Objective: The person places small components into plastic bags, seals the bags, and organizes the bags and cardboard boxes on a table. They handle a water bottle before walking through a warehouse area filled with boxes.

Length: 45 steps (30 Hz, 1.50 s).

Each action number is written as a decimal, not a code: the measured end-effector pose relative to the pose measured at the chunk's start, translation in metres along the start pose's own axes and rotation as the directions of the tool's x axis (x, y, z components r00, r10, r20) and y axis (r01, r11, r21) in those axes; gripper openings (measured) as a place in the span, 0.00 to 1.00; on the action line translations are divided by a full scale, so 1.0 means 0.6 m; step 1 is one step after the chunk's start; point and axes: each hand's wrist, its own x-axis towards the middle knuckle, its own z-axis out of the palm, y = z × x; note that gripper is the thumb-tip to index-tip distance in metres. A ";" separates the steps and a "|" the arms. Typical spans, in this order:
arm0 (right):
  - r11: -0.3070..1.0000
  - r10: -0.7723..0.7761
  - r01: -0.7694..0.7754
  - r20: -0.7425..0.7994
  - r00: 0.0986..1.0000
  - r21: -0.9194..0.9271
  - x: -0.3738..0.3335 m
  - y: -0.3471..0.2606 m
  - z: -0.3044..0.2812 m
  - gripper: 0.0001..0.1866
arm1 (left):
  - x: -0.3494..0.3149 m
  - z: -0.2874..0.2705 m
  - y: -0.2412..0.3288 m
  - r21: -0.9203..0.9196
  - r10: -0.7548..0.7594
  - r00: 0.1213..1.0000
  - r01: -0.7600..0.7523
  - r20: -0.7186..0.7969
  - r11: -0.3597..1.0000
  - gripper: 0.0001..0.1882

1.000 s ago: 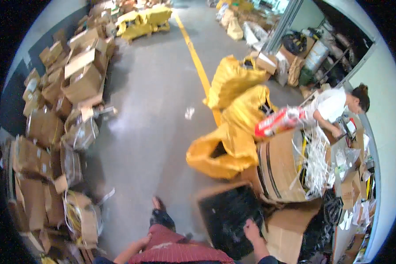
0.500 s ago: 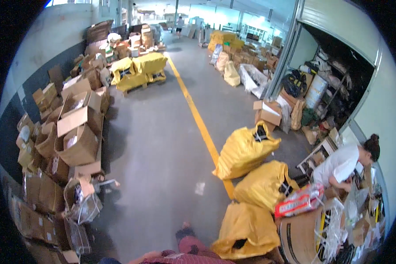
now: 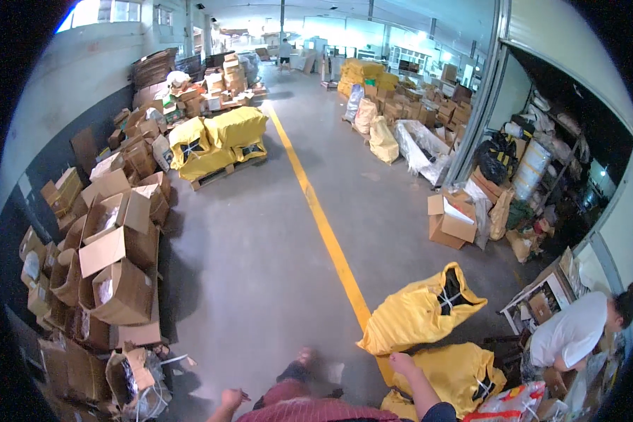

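My right hand [image 3: 402,363] is out in front of me with its fingers curled in and nothing visible in them. In the picture it overlaps the edge of a bulging yellow sack [image 3: 451,371]; whether it touches the sack I cannot tell. A second yellow sack [image 3: 418,313], with black material showing at its tied end, lies just beyond. Low on the left, my left hand [image 3: 234,399] hangs by my body, fingers loosely bent and a little apart, holding nothing. My foot [image 3: 304,356] is forward on the grey floor.
Open cardboard boxes [image 3: 123,292] are heaped along the left wall. A pallet of yellow sacks [image 3: 218,141] stands beyond them, left of the yellow floor line [image 3: 316,211]. At right a person [image 3: 570,330] bends over packages; an open carton [image 3: 451,221] stands by the doorway.
My view has risen and shifted forward, so the near yellow sacks sit lower and farther right. My right hand has come into view; the left shows more clearly. The person at right bends lower.
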 end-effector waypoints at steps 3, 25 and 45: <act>0.981 0.029 -0.040 -0.062 0.998 -0.189 0.095 0.048 0.002 0.13 | 0.081 -0.022 0.234 0.251 -0.152 0.985 0.128 0.077 0.959 0.24; 0.676 0.457 -0.379 0.044 0.888 0.632 0.728 0.328 -0.486 0.17 | 0.810 0.482 1.480 0.433 0.099 0.469 -0.864 0.877 0.257 0.17; -0.100 0.880 -0.527 0.322 0.348 0.844 0.655 0.722 -0.654 0.17 | 0.991 1.158 2.339 -0.037 -0.481 0.260 -0.851 0.837 -0.524 0.19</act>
